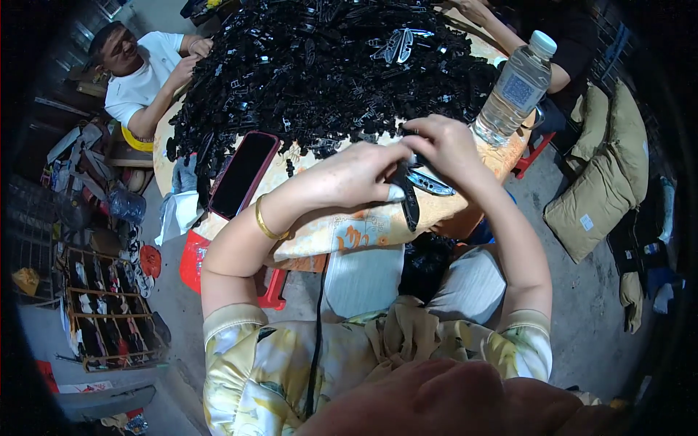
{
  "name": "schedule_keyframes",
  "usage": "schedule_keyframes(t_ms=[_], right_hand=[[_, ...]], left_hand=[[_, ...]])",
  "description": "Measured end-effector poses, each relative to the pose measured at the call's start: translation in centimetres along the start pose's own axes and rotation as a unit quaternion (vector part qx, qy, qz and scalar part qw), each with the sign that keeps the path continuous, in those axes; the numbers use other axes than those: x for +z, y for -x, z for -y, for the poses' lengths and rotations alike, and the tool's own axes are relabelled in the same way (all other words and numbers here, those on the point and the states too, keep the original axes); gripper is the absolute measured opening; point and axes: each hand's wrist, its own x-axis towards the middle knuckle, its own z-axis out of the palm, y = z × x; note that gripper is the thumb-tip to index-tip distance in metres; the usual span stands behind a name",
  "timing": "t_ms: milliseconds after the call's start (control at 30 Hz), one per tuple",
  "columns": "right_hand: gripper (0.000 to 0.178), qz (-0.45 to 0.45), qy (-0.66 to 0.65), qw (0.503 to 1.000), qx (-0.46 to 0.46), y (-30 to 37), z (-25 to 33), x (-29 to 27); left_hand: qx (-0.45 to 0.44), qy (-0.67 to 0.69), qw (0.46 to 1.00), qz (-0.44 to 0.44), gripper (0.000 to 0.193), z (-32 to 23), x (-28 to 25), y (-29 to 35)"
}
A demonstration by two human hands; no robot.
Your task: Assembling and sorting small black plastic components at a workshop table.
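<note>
My left hand (367, 174) is closed in a pinch on a long, black curved piece (411, 207), which hangs down past my fingertips. White wrapping covers the tip of the thumb. Close against it, my right hand (445, 149) has its fingers bent and pressed together; what they grip is hidden. A shiny dark oval piece with a silvery edge (430, 183) lies just under my right hand. Beyond both hands spreads a heap of small black parts (327, 80), some glinting like metal.
A phone in a red case (244, 174) lies left of my forearm on the patterned tablecloth (298, 251). At right stands a clear bottle (515, 91). Across the table, a person in white (156, 65) reaches to the heap; another person's arm (494, 25) is at far right. Stuffed sacks (600, 182) rest on the floor.
</note>
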Motion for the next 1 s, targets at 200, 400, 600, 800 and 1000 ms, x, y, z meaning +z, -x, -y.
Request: schedule_keyframes(t_ms=[200, 400, 600, 800, 1000], right_hand=[[0.016, 0.025, 0.082, 0.996, 0.024, 0.1, 0.8, 0.5], [0.014, -0.002, 0.055, 0.998, -0.004, 0.7, 0.6, 0.5], [0.013, 0.024, 0.041, 0.999, 0.011, 1.0, 0.5, -0.9], [0.015, 0.036, 0.085, 0.996, 0.014, 0.6, 0.6, -0.7], [0.012, 0.002, 0.090, 0.996, -0.025, 0.4, 0.7, -0.8]], left_hand=[[-0.028, -0.096, 0.984, -0.145, 0.033, 2.3, -1.9, -5.1], [-0.180, -0.257, 0.877, -0.363, 0.037, 9.6, -4.6, -14.2], [-0.183, -0.219, 0.905, -0.315, 0.030, 9.8, -4.0, -14.8], [-0.099, -0.276, 0.907, -0.303, 0.029, 8.7, -3.6, -13.0], [0.020, -0.129, 0.903, -0.409, 0.030, 6.9, -2.8, -9.2]])
